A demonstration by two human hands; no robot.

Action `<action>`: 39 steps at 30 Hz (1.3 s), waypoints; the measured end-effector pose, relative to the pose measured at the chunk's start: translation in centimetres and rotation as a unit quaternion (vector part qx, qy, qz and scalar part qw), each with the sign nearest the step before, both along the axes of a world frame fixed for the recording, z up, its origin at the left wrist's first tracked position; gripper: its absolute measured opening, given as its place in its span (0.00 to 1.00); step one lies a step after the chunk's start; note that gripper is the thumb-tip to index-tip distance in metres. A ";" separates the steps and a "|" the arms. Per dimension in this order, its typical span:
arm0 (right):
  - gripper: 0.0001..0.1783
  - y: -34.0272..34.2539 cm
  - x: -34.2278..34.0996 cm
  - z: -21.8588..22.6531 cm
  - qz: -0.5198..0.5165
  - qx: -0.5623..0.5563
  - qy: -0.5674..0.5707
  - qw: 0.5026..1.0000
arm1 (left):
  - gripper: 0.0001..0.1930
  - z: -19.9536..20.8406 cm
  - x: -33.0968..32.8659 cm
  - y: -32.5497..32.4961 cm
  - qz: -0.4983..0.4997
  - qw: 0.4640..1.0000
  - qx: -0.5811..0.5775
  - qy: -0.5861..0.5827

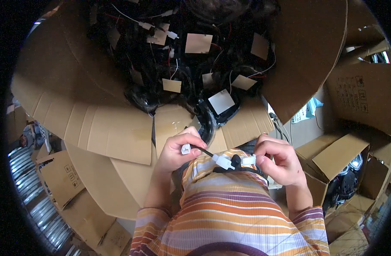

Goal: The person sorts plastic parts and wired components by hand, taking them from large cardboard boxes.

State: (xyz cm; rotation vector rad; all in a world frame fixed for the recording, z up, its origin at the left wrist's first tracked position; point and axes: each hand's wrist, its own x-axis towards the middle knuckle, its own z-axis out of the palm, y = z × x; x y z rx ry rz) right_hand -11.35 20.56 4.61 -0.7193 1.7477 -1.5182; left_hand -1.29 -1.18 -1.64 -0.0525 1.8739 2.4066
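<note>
In front of my striped shirt, a short black cable [204, 151] is held in my left hand [178, 149], its fingers closed in a pinch. A small white plug [185, 149] sticks out beside that thumb. Toward the middle the cable runs into a larger white connector [223, 161], beside a small black piece [235, 161]. My right hand [282, 162] pinches another white connector [249, 160] at its right end, thumb and forefinger together. Whether the two middle connectors are joined cannot be made out.
A large open cardboard box [93, 128] ahead holds several glossy black parts with pale square plates [221, 101] and thin wires. At right, another open box [332, 160] contains black parts with clear lenses [356, 162]. Stacked shiny metal pieces [27, 177] lie at far left.
</note>
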 end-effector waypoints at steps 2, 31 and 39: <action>0.03 -0.1 0.0 0.0 0.002 -0.017 0.020 1.000 | 0.05 0.0 -0.2 0.1 -0.001 1.000 0.003 0.002; 0.03 -1.3 0.3 0.1 0.045 0.082 0.268 0.959 | 0.09 0.5 -0.2 -0.1 -0.112 0.986 0.008 -0.127; 0.03 -0.3 -0.5 -0.8 0.005 -0.005 0.115 0.993 | 0.12 2.8 2.2 -0.7 0.063 0.992 0.016 -0.112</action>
